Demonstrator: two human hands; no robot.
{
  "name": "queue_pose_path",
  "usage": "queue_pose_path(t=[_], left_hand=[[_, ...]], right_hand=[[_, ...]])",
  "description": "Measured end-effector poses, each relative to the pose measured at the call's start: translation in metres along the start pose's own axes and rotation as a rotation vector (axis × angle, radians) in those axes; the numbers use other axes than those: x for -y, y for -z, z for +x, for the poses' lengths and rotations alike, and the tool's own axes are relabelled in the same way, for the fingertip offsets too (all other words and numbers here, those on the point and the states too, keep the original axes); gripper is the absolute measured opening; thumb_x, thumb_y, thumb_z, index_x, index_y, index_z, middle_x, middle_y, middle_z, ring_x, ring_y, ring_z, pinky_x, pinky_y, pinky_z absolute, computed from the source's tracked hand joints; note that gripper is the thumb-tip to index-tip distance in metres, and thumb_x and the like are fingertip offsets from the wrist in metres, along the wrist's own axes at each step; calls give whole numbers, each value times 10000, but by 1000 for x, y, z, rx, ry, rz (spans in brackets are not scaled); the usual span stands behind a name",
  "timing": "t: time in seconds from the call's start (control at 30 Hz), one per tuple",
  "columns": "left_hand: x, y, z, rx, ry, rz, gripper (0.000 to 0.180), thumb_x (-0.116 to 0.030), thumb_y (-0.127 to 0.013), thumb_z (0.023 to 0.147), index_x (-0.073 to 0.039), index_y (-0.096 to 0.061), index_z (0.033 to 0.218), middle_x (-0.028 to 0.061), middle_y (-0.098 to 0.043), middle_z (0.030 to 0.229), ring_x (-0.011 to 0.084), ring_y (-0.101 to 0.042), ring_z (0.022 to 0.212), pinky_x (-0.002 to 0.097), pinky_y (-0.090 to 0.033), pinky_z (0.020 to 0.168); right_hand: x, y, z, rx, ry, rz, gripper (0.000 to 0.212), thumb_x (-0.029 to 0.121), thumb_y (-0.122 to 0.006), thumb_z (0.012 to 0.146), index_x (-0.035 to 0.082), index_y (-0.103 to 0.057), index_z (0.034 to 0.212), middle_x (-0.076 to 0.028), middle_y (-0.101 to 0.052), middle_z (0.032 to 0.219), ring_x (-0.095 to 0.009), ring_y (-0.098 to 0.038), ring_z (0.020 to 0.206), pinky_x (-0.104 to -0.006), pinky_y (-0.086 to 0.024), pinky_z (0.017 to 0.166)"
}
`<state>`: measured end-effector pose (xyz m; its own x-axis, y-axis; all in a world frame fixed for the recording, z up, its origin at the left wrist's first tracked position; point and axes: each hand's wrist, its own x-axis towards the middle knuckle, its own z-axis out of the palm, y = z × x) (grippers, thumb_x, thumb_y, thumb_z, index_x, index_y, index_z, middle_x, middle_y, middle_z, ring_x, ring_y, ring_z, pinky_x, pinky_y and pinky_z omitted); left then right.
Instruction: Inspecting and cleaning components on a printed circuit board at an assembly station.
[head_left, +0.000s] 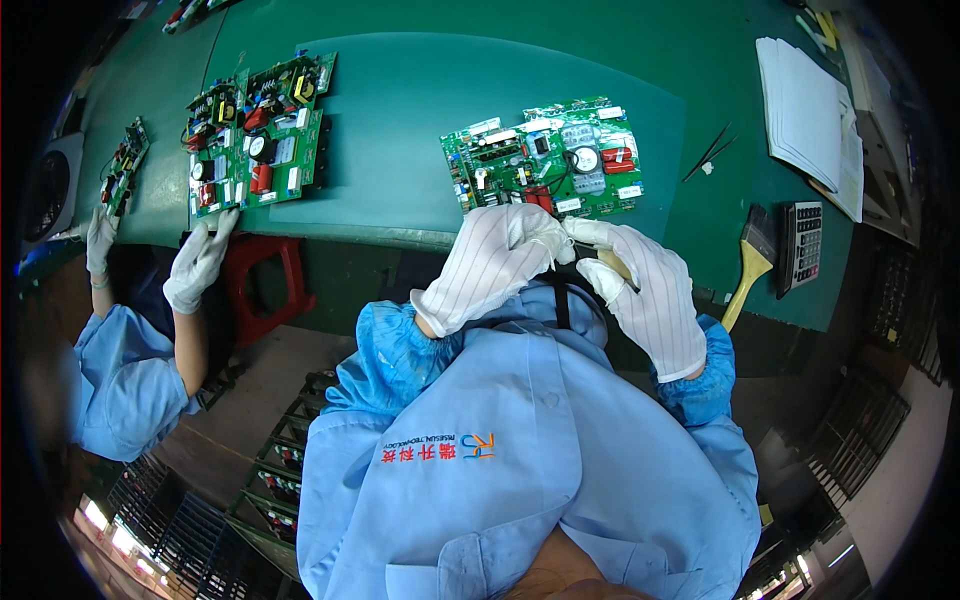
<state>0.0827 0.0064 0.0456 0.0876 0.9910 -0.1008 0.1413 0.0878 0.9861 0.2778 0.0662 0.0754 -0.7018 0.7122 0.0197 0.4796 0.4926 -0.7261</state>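
Both of my hands wear white striped gloves and meet at the table's near edge, fingertips almost touching. My left hand (505,262) is closed in a pinch. My right hand (645,285) is also closed, its thumb and fingers pressed together, with a yellowish patch and a thin dark tip showing between them. What the fingers hold is too small or hidden to name. Just beyond them lies a green circuit board (550,165), flat on the green mat (390,150). It carries red and white components, a round white-topped part and dark heat sinks.
At left, a co-worker's gloved hands (200,262) are beside more circuit boards (258,140). On the right lie thin black strips (708,153), a yellow-handled brush (750,265), a calculator (802,245) and white papers (805,110). A red stool (268,280) stands below the table edge.
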Motion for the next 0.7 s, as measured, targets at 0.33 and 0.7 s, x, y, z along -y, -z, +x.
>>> queue_pose_path(t=[0.33, 0.7], left_hand=[[7, -1, 0, 24, -57, 73, 240, -182, -563, 912, 13, -671, 824, 47, -661, 740, 94, -543, 656, 259, -451, 618], [17, -3, -1, 33, 19, 71, 212, -156, -564, 891, 15, -668, 819, 69, -678, 756, 124, -599, 684, 273, -481, 654]], right_hand=[[0, 1, 0, 37, -35, 48, 300, 132, -683, 833, 54, -635, 1119, -104, -687, 1049, -296, -668, 914, -347, -537, 780], [-2, 4, 1, 75, -37, 118, 301, 137, -690, 828, 52, -627, 1109, -102, -681, 1060, -300, -663, 943, -355, -536, 791]])
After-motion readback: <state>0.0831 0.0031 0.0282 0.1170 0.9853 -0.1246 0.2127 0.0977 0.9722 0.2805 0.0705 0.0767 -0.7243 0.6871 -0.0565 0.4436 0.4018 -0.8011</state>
